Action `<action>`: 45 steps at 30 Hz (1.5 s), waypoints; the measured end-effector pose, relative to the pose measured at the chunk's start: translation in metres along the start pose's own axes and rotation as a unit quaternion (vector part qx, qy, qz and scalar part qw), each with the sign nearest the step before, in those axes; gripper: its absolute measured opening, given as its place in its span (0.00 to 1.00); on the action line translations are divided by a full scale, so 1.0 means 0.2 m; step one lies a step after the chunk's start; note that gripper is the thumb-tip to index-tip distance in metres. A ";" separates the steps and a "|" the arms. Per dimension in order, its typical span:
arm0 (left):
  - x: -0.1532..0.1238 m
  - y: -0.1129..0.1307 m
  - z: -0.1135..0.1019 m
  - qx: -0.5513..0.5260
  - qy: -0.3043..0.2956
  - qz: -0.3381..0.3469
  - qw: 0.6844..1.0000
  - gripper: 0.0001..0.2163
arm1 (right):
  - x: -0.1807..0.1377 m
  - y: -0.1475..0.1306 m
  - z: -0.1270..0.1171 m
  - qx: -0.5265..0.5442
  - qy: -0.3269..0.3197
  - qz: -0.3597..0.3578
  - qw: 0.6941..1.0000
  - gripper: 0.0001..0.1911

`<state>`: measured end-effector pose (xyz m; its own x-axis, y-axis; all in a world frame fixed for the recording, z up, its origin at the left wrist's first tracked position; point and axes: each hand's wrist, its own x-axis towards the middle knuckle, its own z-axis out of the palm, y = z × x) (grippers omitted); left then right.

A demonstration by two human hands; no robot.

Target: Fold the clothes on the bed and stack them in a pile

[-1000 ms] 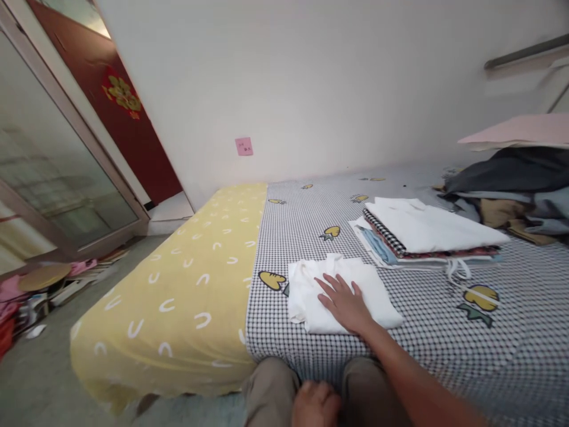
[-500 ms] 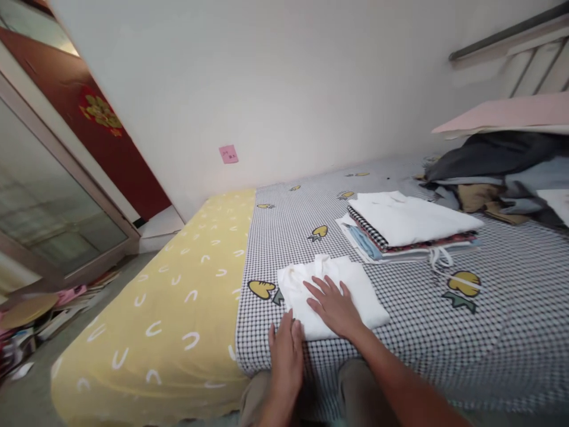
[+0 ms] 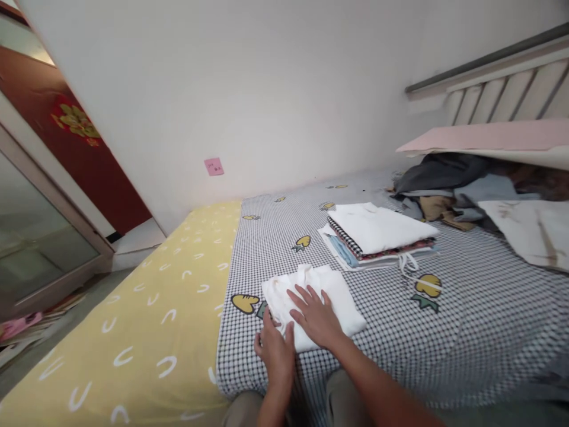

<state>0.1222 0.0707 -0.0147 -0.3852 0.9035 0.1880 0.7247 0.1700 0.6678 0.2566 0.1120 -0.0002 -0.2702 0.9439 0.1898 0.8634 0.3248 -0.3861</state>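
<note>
A folded white garment [image 3: 342, 299] lies on the checked part of the bed in front of me. Its collar or strap edge points away from me. My right hand [image 3: 317, 317] rests flat on top of it with the fingers spread. At its near left edge is my left hand [image 3: 276, 350], the fingers apart and slightly curved, touching the cloth by the corner. Behind and to the right stands a stack of folded clothes [image 3: 377, 228], a white piece on top, with checked, reddish and light blue ones under it. A white drawstring [image 3: 408, 264] hangs from the stack.
The bed cover is yellow [image 3: 146, 332] on the left and checked [image 3: 484, 320] on the right. Rumpled dark clothes [image 3: 444, 175] lie at the far right under a pink board-like sheet [image 3: 489, 136]. Near them is a stained white cloth [image 3: 528, 231]. A white wall [image 3: 267, 89] borders the bed.
The camera view has turned to the right, so everything sits further left. My left hand has shifted from beside the garment onto its left edge, its fingers spreading; my right hand stays on top.
</note>
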 end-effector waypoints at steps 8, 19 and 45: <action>0.09 -0.02 -0.08 0.016 -0.066 -0.003 0.998 0.30 | 0.01 0.00 -0.03 0.009 -0.017 -0.035 0.999 0.25; 0.16 -0.05 -0.10 0.096 -0.143 0.021 0.985 0.24 | 0.07 0.14 -0.14 0.297 0.075 0.054 0.950 0.32; -0.05 -0.20 -0.18 0.201 -0.137 0.234 0.941 0.26 | -0.69 -0.11 0.35 0.735 -0.098 0.301 0.600 0.25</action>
<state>0.0770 0.0405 -0.0184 0.1511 0.9748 0.1638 0.9573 -0.1856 0.2215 0.2451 -0.0224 -0.0802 -0.2670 0.8586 -0.4377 -0.4392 -0.5127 -0.7378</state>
